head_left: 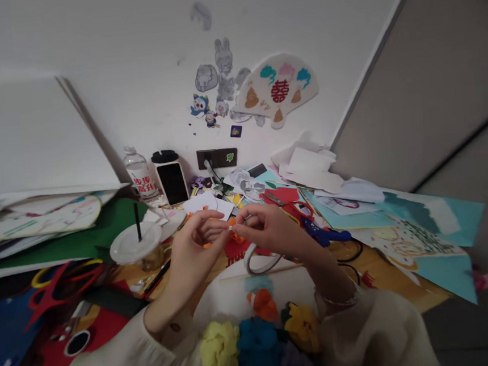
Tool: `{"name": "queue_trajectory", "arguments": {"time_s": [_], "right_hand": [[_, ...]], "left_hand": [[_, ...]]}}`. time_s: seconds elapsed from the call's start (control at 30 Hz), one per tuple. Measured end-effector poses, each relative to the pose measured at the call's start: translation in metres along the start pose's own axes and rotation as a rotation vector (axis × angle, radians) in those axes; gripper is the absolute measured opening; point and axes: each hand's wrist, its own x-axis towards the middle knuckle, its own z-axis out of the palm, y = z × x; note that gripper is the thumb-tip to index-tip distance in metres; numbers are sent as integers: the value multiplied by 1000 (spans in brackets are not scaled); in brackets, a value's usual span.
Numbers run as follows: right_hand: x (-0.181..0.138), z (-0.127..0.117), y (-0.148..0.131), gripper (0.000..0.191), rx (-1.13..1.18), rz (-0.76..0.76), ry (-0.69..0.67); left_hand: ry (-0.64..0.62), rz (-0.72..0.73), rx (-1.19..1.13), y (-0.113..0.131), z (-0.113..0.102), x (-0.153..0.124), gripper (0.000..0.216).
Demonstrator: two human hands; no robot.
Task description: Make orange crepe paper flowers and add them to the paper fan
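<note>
My left hand (198,241) and my right hand (267,229) meet above the cluttered desk, fingertips pinched together on a small orange paper piece (231,224). Both hands are closed round it. A roll of white tape (257,264) lies just under my right hand. Below my wrists sit several paper flowers: yellow (219,350), blue (258,344), orange (263,304) and mustard (301,326). A bracelet circles my right wrist.
A lidded plastic cup with a black straw (136,243) stands left of my hands. Red scissors (56,285) lie far left, blue-handled scissors (323,234) to the right. A water bottle (139,175), a phone (172,182) and coloured paper sheets (423,230) crowd the desk.
</note>
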Motion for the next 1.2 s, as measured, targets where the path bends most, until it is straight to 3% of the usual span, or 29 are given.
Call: {"name": "queue_trajectory", "arguments": {"time_s": [0.5,0.67,1.03,1.2], "right_hand": [[-5,-1,-7,15,-266,-39,86],[-8,-3,-10,26,-278,-49,111],[-14,-5,-12,27,-479,8,71],[-16,-4,-13,31,-582,63,105]], "left_hand": [[22,36,74,2,1,-2,16],[10,84,65,5,1,-3,14],[16,50,57,5,6,-5,13],[58,100,150,3,9,-7,11]]}}
